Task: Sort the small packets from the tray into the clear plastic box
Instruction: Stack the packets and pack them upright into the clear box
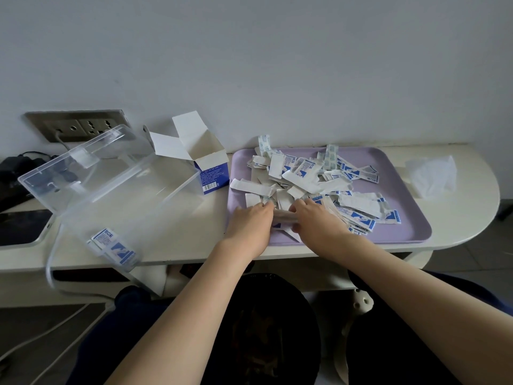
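A lilac tray (399, 232) lies on the white table and carries a loose heap of small white-and-blue packets (308, 176). Both hands are at the tray's near left part. My left hand (251, 226) and my right hand (316, 223) hold a small stack of packets (283, 218) between them, fingers curled at its two ends. The clear plastic box (125, 195) stands to the left with its lid (77, 165) tipped up. A few packets (116, 247) lie in its near corner.
An opened blue-and-white carton (205, 168) stands between box and tray. A crumpled white tissue (431, 176) lies at the far right. A wall socket (75, 126), dark cables and a phone (19, 229) are at the left. My knees are below the table edge.
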`<state>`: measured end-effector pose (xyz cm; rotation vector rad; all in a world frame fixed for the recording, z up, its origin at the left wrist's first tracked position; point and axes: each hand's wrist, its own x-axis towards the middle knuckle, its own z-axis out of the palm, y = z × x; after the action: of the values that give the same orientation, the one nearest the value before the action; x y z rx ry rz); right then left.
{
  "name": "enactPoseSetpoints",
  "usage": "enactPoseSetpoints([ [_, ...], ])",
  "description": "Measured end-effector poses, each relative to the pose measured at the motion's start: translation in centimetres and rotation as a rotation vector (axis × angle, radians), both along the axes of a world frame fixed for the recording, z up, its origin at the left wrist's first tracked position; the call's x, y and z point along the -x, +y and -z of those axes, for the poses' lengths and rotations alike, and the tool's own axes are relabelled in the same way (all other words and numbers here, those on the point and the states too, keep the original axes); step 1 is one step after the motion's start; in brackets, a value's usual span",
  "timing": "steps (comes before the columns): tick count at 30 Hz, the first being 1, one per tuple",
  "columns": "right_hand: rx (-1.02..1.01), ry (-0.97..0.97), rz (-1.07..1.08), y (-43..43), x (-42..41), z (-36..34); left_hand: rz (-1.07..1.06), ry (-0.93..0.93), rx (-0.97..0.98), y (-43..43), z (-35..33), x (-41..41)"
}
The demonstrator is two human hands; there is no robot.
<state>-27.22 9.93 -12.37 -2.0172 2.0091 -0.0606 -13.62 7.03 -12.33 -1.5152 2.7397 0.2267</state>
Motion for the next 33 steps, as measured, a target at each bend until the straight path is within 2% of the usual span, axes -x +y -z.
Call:
enactPoseSetpoints([
  [7, 0.014, -0.176, -0.048, -0.1, -0.5, 0.5, -0.073, 0.138, -0.139, 0.1, -0.4, -0.2],
  [10, 0.136, -0.108, -0.083, -0.1, -0.8, 0.6, -0.135, 0.149, -0.135, 0.0, -0.7, -0.6],
  [12, 0.172, -0.027, -0.134, -0.1, -0.7, 0.7, -0.121, 0.110, -0.123, 0.0, -0.8, -0.8],
  [16, 0.077, 0.094, -0.190, 0.1, -0.7, 1.3, -0.087, -0.023, -0.091, 0.2, -0.4, -0.9],
  [21, 0.084, 0.062, -0.174, 0.0, -0.6, 1.6, -0.138, -0.193, -0.049, -0.2, -0.3, -1.7],
  [29, 0.160, -0.007, -0.140, -0.1, -0.3, 0.9, -0.226, 0.057, -0.150, 0.1, -1.0, -1.7],
  [33, 0.125, 0.004, -0.129, 0.0, -0.1, 1.4, -0.263, -0.004, -0.151, 0.0, -0.8, -2.2],
])
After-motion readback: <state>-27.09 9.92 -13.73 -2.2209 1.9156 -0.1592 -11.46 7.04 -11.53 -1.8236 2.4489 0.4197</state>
